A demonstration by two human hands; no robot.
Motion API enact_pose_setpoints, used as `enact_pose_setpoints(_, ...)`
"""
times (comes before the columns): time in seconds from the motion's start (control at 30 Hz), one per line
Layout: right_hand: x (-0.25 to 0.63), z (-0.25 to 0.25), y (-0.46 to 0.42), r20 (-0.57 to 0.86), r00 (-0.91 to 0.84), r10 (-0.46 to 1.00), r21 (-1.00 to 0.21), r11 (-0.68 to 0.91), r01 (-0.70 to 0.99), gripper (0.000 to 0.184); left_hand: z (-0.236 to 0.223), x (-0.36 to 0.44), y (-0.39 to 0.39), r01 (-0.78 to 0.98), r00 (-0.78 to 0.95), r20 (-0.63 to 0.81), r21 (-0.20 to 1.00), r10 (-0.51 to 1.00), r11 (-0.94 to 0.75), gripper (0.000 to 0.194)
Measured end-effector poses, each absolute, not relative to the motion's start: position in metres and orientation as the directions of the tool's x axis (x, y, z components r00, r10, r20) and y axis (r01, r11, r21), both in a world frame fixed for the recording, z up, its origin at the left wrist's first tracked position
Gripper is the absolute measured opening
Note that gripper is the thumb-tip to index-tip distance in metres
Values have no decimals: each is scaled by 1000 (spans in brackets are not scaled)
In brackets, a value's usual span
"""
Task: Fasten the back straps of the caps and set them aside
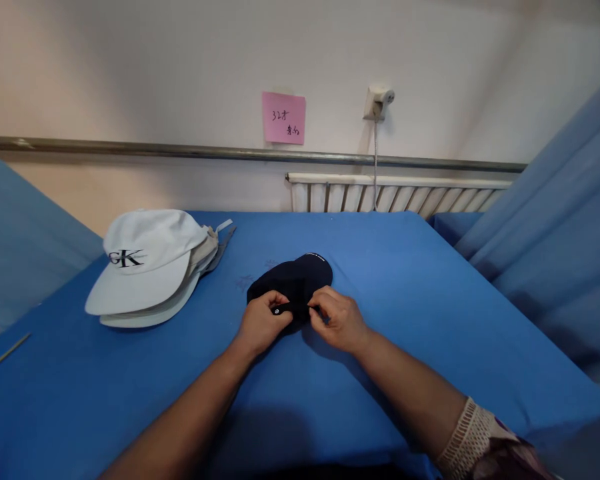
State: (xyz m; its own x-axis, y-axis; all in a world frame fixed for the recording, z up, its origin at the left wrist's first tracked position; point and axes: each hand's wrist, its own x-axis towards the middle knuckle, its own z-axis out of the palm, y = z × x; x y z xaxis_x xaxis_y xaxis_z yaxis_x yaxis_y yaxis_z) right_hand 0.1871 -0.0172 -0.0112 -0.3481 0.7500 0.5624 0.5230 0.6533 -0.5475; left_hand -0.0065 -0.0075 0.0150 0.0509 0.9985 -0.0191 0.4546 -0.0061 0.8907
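Observation:
A black baseball cap (pixel 290 279) lies on the blue-covered table, its brim pointing away to the upper right with small white lettering along the edge. Both hands pinch the back strap (pixel 295 307) of the cap, which runs between them. On the left part of that strap, by the thumb of my left hand (pixel 267 321), sits a small round light mark. My right hand (pixel 339 319) grips the strap's other end between thumb and fingers. What exactly the right fingertips pinch is partly hidden.
White caps (pixel 150 243) with a black letter print are stacked at the left. A thin stick (pixel 5 356) lies at the far left. Behind the table (pixel 390 267) are a metal rail (pixel 200 152), a radiator (pixel 395 193) and a plugged-in cord. Blue curtains (pixel 555 220) hang at both sides.

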Motion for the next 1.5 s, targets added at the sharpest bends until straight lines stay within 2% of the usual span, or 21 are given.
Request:
enact_pose_setpoints(0.13,191,-12,-16,497,-399,770,-615,637,465,17,21,-18,-10,194,278,-195,970,940,144,30)
enact_pose_setpoints(0.2,190,-16,-13,456,-369,810,-675,585,450,19,23,-23,-10,158,345,-255,964,903,212,36)
enact_pose_setpoints(0.3,188,-22,-10,372,-353,859,-749,502,433,22,21,-26,-7,182,332,-289,954,898,240,32)
enact_pose_setpoints(0.47,186,-27,-3,229,-421,878,-861,384,332,21,15,-25,-5,103,314,-251,968,916,230,32)
enact_pose_setpoints(0.6,190,-29,5,51,-404,913,-976,131,172,34,12,-24,-5,200,333,-250,961,909,191,29)
enact_pose_setpoints(0.73,194,-33,8,-14,-442,897,-992,42,116,31,12,-22,-5,312,371,-171,949,913,51,28)
enact_pose_setpoints(0.8,194,-35,7,-16,-481,877,-987,63,147,26,12,-20,-5,312,340,-128,950,932,16,27)
enact_pose_setpoints(1.0,194,-33,4,80,-487,870,-885,287,367,5,13,-16,-5,326,262,-70,945,963,-20,25)
enact_pose_setpoints(1.1,196,-28,1,113,-465,878,-837,336,432,19,12,-17,-4,353,261,-65,935,963,-33,25)
enact_pose_setpoints(1.17,199,-25,1,136,-478,868,-825,366,430,22,12,-18,-3,369,264,-66,929,962,-38,25)
enact_pose_setpoints(1.33,201,-21,4,145,-501,853,-869,352,348,9,11,-20,-3,381,276,-46,922,960,-65,26)
enact_pose_setpoints(1.4,199,-23,4,139,-491,860,-869,344,355,9,11,-20,-4,404,277,-6,908,961,-111,25)
enact_pose_setpoints(1.5,195,-24,3,191,-491,850,-808,420,413,2,13,-18,-8,482,266,117,843,957,-237,21)
